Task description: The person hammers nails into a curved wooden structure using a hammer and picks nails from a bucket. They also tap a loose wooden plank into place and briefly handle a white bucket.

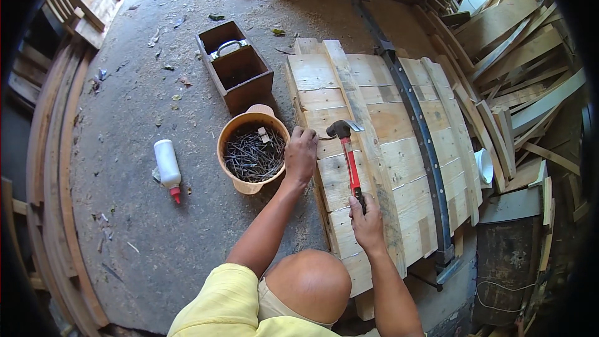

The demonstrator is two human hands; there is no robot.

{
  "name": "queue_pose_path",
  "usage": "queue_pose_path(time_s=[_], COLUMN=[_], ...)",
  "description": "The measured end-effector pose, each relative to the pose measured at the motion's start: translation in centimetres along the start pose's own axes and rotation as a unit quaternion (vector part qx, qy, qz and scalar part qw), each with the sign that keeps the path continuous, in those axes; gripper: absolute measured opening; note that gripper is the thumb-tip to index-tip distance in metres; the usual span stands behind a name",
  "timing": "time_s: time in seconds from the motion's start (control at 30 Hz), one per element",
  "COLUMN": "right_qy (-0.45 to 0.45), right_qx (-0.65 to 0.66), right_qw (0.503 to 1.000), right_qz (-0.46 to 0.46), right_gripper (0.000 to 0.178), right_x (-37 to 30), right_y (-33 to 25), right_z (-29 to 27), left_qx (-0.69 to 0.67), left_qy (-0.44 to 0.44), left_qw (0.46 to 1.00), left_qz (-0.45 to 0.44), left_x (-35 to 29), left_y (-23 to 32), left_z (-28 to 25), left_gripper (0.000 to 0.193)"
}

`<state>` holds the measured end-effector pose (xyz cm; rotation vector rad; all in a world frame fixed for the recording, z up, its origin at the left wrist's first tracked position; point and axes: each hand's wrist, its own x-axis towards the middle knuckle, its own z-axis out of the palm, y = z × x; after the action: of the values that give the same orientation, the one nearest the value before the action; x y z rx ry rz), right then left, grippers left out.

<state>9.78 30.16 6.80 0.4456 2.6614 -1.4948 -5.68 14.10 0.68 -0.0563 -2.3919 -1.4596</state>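
My right hand (368, 221) is wrapped round the grip of a claw hammer (350, 165) with a red and black handle. The hammer's dark head is over the left part of a pale wooden panel (337, 162) made of joined boards. My left hand (302, 156) is at the panel's left edge, beside the hammer head, with its fingers closed. Whatever those fingers pinch is too small to make out. Just left of that hand stands an orange tub (226, 171) full of loose nails (253, 159), with a small wood piece on top.
A metal bar clamp (412, 97) lies across the panel. Beyond the tub stands a dark wooden toolbox (249, 87) with compartments. A white glue bottle (166, 162) with a red tip lies on the concrete floor. Scrap boards (505, 112) are piled at right; long planks (59, 168) line the left.
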Motion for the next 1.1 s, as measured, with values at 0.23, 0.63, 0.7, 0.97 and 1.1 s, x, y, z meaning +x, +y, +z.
queue_pose_path(time_s=[0.23, 0.63, 0.7, 0.97, 1.1], right_qy=[0.013, 0.028, 0.030, 0.066, 0.072], right_qx=[-0.002, -0.062, -0.066, -0.115, -0.131], right_qw=[1.000, 0.997, 0.997, 0.988, 0.984], right_qz=[0.007, -0.029, -0.037, -0.082, -0.098], right_gripper=[0.040, 0.039, 0.038, 0.042, 0.039], right_x=[0.2, 1.0, 1.3, 2.1, 2.3], right_y=[-0.3, -1.2, -1.4, -2.9, -3.3], right_z=[-0.4, 0.1, 0.4, 0.9, 0.8], left_qx=[-0.014, 0.007, 0.052, 0.000, 0.033], left_qy=[0.060, -0.026, -0.013, -0.036, -0.049], left_qw=[0.998, 0.995, 0.997, 0.997, 0.997], left_qz=[0.012, -0.093, -0.048, -0.074, -0.043], left_x=[1.0, 2.7, 2.6, 2.6, 3.3], left_y=[-2.0, -2.6, -2.4, -2.8, -2.9], left_z=[-0.1, -0.4, -0.5, -0.4, -0.6], left_gripper=[0.017, 0.026, 0.028, 0.030, 0.032])
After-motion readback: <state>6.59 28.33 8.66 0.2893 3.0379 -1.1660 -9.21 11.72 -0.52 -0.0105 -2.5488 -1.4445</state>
